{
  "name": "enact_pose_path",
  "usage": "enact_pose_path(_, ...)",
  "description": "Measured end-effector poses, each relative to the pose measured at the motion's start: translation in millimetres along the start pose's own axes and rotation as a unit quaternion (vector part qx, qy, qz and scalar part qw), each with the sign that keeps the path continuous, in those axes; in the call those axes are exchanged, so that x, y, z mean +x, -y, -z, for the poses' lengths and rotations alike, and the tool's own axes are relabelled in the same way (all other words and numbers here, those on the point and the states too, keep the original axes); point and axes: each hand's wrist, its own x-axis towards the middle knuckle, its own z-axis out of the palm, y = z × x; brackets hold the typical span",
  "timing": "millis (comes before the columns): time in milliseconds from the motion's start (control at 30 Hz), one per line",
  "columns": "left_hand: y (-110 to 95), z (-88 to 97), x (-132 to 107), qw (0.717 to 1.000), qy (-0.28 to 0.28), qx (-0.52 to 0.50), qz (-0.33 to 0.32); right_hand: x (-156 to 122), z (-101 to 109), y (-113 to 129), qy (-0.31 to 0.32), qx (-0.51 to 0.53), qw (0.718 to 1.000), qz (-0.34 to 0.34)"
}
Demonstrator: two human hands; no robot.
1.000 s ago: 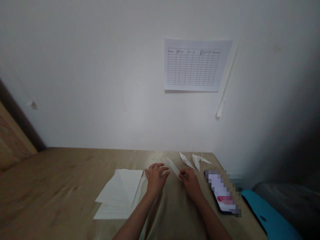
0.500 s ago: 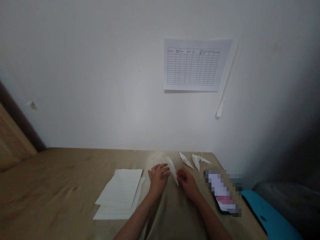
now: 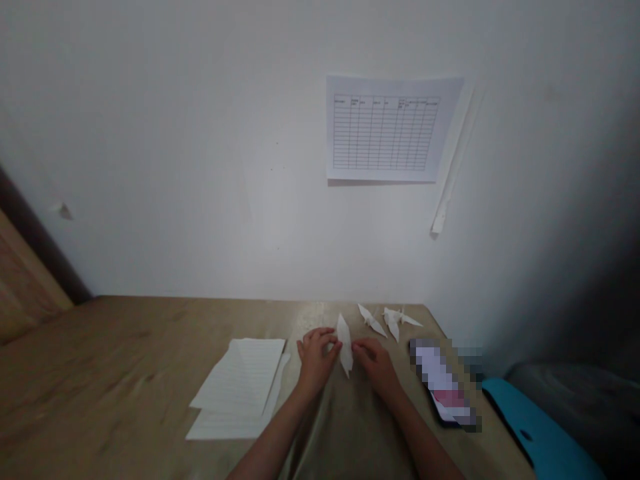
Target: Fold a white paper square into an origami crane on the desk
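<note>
A narrow, pointed piece of folded white paper [image 3: 344,343] stands between my two hands above the brown table [image 3: 125,360]. My left hand [image 3: 316,359] pinches its left side with curled fingers. On the other side, my right hand [image 3: 374,361] grips it with fingers closed. Two finished white paper cranes [image 3: 390,319] lie on the table just beyond my right hand.
A stack of lined white sheets [image 3: 240,387] lies left of my left arm. A phone [image 3: 444,383] rests near the table's right edge, with a blue object [image 3: 535,437] past it. A printed grid sheet [image 3: 387,130] hangs on the white wall.
The folded paper has turned from a slanted lie to nearly upright between my hands. Both hands have drawn closer together around it.
</note>
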Motion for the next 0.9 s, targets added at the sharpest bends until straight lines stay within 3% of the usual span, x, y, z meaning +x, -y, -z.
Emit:
enact_pose_path(500,-12.0,3.8,-5.4,0.999,0.028,0.012,-0.038,-1.9,-3.8,-0.2,-0.029,-0.08,0.996,-0.012)
enact_pose_path(900,-15.1,6.8,-8.7,0.997,0.004,0.002,-0.072,-6.3,-8.9,-1.3,-0.051,-0.137,0.987,0.071)
